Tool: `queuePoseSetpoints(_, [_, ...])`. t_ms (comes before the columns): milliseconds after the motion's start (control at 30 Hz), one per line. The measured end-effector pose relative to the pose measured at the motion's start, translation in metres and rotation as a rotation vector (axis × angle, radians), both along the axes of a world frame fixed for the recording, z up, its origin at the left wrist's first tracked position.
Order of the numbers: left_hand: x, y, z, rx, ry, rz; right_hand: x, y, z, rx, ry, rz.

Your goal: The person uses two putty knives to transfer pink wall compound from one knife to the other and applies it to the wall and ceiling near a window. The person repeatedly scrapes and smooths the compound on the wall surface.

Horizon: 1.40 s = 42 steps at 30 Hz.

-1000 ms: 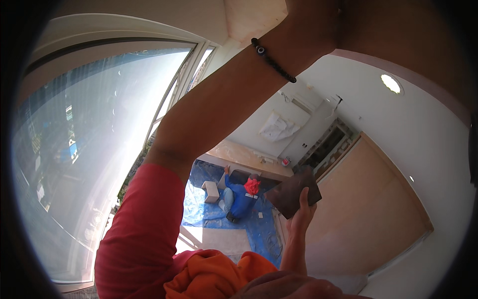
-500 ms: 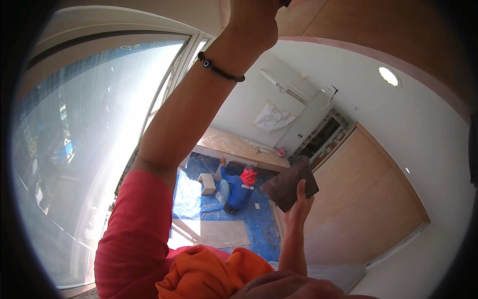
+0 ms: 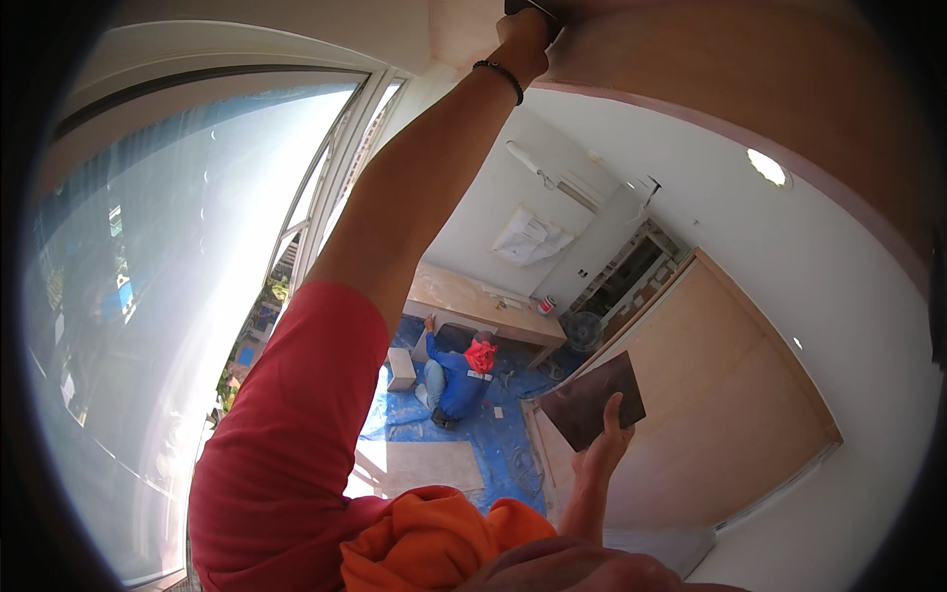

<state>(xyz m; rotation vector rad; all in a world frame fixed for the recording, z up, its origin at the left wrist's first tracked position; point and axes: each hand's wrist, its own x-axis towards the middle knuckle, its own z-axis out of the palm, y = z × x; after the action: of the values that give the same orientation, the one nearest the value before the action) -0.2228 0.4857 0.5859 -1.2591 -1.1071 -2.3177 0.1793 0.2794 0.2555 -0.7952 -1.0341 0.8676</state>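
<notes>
At the left of the frame a large window [image 3: 178, 296] is seen, bright with daylight. Just right of it, the red-sleeved left arm is stretched to the top centre, where the left hand [image 3: 523, 35] is closed on a small dark block [image 3: 533, 8] pressed against the curved wooden ceiling panel [image 3: 750, 89]. Only an edge of the block is shown, so its shape cannot be told. A dark band is worn on that wrist.

Below centre, a co-worker in blue clothes and a red head covering [image 3: 459, 375] is crouched on a blue floor sheet [image 3: 493, 434] beside a long wooden desk [image 3: 473, 301].

Right of centre, a dark flat square sheet [image 3: 592, 400] is held up by the right hand [image 3: 597, 459], fingers folded behind it and one finger laid on its face. The sheet lies well below and slightly right of the raised left hand; the panel is reached by the left hand only, and the sheet's edges are tilted diagonally.
</notes>
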Motion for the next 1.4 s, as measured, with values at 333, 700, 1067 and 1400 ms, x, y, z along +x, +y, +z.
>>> queuePoseSetpoints(333, [0.014,-0.033,0.001,0.078,0.05,-0.09,0.012,0.001,-0.008,-0.034,0.039,-0.099])
queuePoseSetpoints(700, [0.071,-0.136,0.008,0.429,-0.347,-0.969,0.011,0.004,-0.008,0.029,0.032,0.062])
queuePoseSetpoints(1067, [0.103,-0.228,-0.02,0.803,0.493,0.515,0.002,0.002,-0.007,0.044,0.012,0.137])
queuePoseSetpoints(1400, [0.065,-0.283,-0.086,0.648,0.683,0.316,-0.019,0.023,-0.01,0.077,0.064,0.304])
